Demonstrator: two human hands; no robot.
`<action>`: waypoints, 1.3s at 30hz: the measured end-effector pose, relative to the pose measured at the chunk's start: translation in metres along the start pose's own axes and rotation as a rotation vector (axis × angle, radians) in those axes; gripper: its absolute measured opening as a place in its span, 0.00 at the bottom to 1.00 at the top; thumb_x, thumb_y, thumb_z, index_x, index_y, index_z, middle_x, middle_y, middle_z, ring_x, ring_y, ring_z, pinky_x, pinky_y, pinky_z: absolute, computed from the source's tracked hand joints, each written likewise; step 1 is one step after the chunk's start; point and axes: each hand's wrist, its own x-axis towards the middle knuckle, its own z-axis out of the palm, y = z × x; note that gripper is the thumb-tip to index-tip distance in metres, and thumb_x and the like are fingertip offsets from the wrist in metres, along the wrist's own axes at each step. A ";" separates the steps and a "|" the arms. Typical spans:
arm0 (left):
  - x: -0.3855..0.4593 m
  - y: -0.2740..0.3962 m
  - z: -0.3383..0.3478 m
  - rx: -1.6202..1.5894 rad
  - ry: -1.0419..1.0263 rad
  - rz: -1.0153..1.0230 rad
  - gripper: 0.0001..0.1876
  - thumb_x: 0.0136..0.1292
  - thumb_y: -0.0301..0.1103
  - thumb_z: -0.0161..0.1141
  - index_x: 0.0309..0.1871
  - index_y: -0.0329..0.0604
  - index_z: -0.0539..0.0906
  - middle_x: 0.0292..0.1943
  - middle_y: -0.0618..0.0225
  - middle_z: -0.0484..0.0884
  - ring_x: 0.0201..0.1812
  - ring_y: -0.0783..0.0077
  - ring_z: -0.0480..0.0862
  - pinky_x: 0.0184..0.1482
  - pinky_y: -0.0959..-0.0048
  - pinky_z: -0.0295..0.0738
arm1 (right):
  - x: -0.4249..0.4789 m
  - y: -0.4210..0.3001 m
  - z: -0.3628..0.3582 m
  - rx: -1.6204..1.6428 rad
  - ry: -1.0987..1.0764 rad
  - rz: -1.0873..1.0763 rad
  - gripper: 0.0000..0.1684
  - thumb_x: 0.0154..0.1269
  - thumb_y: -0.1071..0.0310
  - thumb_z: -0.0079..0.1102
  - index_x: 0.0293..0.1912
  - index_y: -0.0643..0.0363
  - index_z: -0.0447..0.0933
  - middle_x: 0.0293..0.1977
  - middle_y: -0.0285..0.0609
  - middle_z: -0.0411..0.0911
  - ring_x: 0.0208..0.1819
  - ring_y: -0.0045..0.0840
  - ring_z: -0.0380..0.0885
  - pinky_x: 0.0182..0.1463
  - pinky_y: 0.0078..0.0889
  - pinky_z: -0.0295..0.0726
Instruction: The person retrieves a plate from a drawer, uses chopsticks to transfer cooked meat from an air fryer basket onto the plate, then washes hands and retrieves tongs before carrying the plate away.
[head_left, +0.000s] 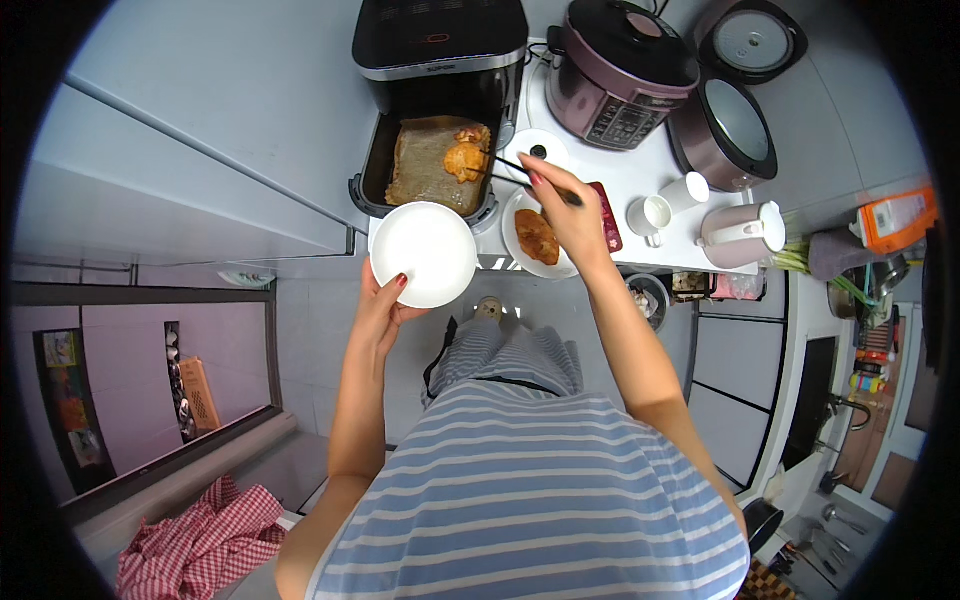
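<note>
My left hand (384, 306) holds a bare white plate (424, 251) by its near rim, thumb on top, close to the front of the air fryer basket (367, 180). Black chopsticks (511, 162) are gripped in my right hand (574, 217). Their tips reach a browned piece of food (463, 160), possibly chicken, at the right of the paper liner (424, 169) in the basket. Beneath my right hand, a second white plate (525, 259) carries another browned piece (536, 237); my hand hides part of that plate.
Behind the basket stands the Supor air fryer (441, 37). An electric pressure cooker (622, 75), an open rice cooker (724, 135), white mugs (649, 215) and a pink kettle (742, 234) stand on the white counter (637, 169). A bin (652, 300) is on the floor at right.
</note>
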 end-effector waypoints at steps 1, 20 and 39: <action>0.001 0.001 -0.006 -0.026 0.020 0.021 0.34 0.60 0.32 0.59 0.66 0.44 0.54 0.56 0.50 0.71 0.47 0.55 0.83 0.35 0.65 0.88 | 0.019 0.011 0.012 -0.092 -0.018 -0.056 0.15 0.68 0.71 0.53 0.53 0.58 0.78 0.46 0.36 0.79 0.41 0.14 0.74 0.46 0.17 0.76; -0.010 -0.035 0.005 -0.255 0.278 0.158 0.33 0.60 0.35 0.60 0.64 0.42 0.56 0.54 0.50 0.73 0.45 0.54 0.84 0.35 0.63 0.88 | 0.116 0.064 0.050 -0.412 -0.047 -0.152 0.10 0.62 0.67 0.58 0.43 0.54 0.83 0.29 0.48 0.82 0.31 0.33 0.83 0.35 0.26 0.78; 0.014 -0.024 0.009 -0.219 0.348 0.180 0.25 0.64 0.33 0.55 0.62 0.43 0.58 0.52 0.51 0.75 0.41 0.57 0.85 0.34 0.65 0.87 | 0.115 0.023 0.010 0.260 0.061 0.174 0.16 0.69 0.74 0.45 0.53 0.67 0.75 0.39 0.44 0.78 0.41 0.27 0.81 0.38 0.20 0.85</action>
